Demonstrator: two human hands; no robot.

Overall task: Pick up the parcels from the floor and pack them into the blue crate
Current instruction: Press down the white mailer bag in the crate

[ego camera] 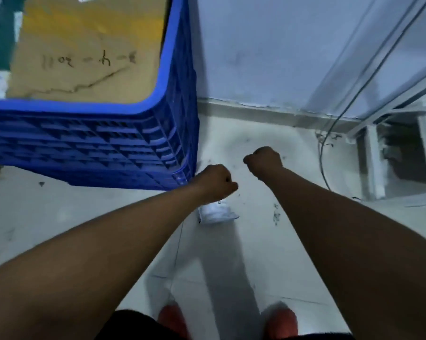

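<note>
**Both fists over the floor, one white parcel below**

You look down at your two bare arms reaching out over a pale tiled floor [268,253]. Both hands are curled into fists. Your left hand [216,182] has its fingers folded tight into the palm, and nothing shows inside them. Your right hand [263,159] is curled the same way, a little further from you and apart from the left; whether it holds anything you cannot tell.

A small white parcel [216,213] lies on the floor just below your left hand, partly hidden by the wrist. It looks soft and crumpled, like a plastic mailer. Your left hand is above it; whether it touches the parcel is not clear.

The blue crate [96,143] stands to your left, its near corner close to your left hand and just beside the parcel. Its walls are a lattice of ribs. Inside, a flat brown cardboard parcel [84,57] with handwriting on it fills most of the opening, and the edges of other packages show at the far left.

Ahead, the floor meets a pale blue wall [268,45]. To the right stands a white metal frame [373,155], with a thin dark cable [322,163] hanging down beside it to the floor.

At the bottom edge you can see two reddish shoes [281,322] and dark shorts [131,325]. The picture is slightly blurred.
</note>
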